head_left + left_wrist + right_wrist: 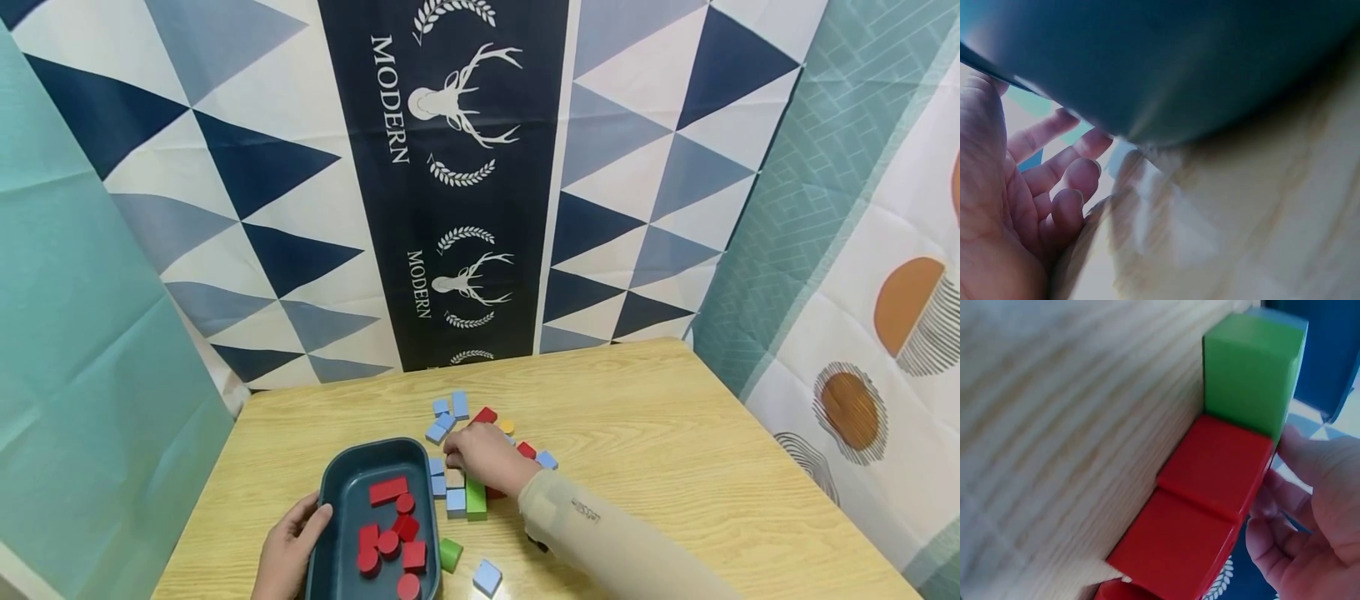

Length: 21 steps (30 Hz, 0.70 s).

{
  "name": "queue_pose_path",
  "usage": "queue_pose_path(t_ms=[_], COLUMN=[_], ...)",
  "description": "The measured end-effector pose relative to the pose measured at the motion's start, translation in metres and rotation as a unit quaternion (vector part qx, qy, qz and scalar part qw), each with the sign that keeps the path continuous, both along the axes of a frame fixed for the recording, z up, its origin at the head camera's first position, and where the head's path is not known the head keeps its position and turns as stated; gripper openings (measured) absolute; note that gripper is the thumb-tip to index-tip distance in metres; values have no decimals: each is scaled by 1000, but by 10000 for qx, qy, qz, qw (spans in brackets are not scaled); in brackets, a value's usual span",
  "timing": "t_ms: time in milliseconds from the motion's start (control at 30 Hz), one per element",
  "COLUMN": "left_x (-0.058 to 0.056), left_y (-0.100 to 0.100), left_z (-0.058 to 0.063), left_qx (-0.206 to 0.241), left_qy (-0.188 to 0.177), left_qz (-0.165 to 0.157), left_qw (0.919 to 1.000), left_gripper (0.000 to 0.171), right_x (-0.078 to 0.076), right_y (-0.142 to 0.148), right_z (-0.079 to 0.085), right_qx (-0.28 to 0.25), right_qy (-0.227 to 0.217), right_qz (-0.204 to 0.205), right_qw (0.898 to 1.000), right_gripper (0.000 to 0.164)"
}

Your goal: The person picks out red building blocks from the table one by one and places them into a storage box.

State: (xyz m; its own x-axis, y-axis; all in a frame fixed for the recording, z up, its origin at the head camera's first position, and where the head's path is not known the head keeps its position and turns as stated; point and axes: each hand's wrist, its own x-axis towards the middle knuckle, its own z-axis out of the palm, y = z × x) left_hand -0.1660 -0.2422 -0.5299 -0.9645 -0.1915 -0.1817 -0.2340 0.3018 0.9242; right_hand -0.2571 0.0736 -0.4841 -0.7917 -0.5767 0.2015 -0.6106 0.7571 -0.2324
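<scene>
My left hand [288,546] grips the left side of a dark teal tray [347,500], thumb over the rim and fingers along the outside wall. Inside the tray lie several red blocks [388,490], some round and some rectangular. My right hand [487,458] is low over a cluster of blocks right of the tray, fingertips just above a wood-coloured block [454,478]. In the right wrist view, its curled fingers are beside two red blocks [1216,456] and a green block [1250,375]; the blocks hide the fingertips, so I cannot tell whether they hold anything.
Several light blue blocks [460,405] lie behind and around my right hand, with a yellow round block [507,427] beyond it. A green block [450,554] and a light blue block [487,577] lie near the tray's right side. Patterned cloth [465,208] hangs behind the wooden table [637,417].
</scene>
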Motion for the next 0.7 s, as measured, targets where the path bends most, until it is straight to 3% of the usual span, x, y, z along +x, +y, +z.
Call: queue_pose_path(t_ms=[167,367,533,700], left_x=[-1,-1,0,0], left_y=[0,1,2,2], left_z=[-1,-1,0,0], left_qx=[-61,-92,-107,-62], left_qy=[19,23,-58,-144], left_qz=[3,-15,-19,38], left_qw=[10000,10000,9999,9999], left_gripper=[73,74,74,75], right_x=[-4,-4,5,30], right_y=[0,0,-13,-50], right_z=[1,0,12,32], right_qx=[166,557,-347,-881], right_qy=[-23,58,420,578], right_qz=[-220,-291,-526,284], right_qw=[9996,9980,9971,9940], right_gripper=[9,20,22,25])
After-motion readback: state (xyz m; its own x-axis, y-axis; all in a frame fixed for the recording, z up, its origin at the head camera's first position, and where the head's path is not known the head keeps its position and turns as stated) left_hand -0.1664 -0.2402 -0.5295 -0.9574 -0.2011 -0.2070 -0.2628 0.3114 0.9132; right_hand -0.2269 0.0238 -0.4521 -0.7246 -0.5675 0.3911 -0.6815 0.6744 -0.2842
